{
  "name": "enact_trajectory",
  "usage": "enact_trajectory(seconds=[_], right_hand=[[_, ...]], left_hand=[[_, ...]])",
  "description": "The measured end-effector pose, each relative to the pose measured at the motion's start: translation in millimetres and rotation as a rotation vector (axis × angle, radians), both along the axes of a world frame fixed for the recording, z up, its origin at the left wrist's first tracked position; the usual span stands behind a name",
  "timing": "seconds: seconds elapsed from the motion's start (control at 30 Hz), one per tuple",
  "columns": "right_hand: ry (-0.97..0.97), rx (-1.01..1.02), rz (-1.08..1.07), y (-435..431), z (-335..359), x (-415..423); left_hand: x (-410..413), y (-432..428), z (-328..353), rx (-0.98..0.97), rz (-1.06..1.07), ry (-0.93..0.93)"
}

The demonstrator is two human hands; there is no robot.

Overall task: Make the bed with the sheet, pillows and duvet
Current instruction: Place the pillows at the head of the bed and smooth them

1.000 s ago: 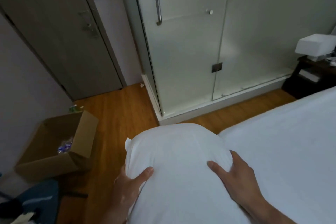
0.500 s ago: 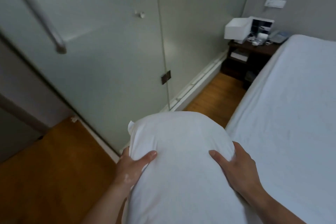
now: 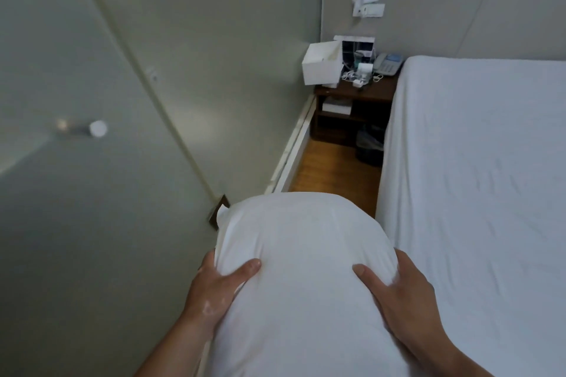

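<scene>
Beside smooth sheet (image 3: 477, 193), hands (image 3: 306, 288) gripping plump pillow (image 3: 303, 254)

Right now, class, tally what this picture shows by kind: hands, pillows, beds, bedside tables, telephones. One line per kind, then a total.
Hands: 2, the left hand and the right hand, each gripping a side of the pillow
Pillows: 1, the white pillow
Beds: 1, the bed
Bedside tables: 1, the bedside table
Telephones: 1, the telephone
Total: 6
</scene>
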State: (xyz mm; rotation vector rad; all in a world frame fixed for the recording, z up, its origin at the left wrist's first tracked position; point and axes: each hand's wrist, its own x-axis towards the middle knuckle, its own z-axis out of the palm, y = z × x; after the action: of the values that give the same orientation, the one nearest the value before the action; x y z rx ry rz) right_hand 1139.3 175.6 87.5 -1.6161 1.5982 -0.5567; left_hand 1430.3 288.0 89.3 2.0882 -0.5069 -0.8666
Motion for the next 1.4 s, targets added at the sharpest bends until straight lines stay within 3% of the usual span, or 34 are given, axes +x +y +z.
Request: enact_trajectory(seconds=[0.4, 0.7, 1.13, 1.4], right_hand=[[0.078, -0.095, -0.473, -235, 14, 73], [0.026, -0.173, -0.83, -387, 23, 86], [-0.04, -0.159, -0.878, -718, 22, 24], [-0.028, -0.178, -1.086, -889, 4, 19]], left_hand=[[88, -379, 1, -0.112, -0.455, 0.058], [71, -625, 13, -0.131, -0.779, 0.155], [3, -981, 21, -0.145, -0.875, 0.153], [-43, -1197, 9, -0.175, -1.086, 0.178]])
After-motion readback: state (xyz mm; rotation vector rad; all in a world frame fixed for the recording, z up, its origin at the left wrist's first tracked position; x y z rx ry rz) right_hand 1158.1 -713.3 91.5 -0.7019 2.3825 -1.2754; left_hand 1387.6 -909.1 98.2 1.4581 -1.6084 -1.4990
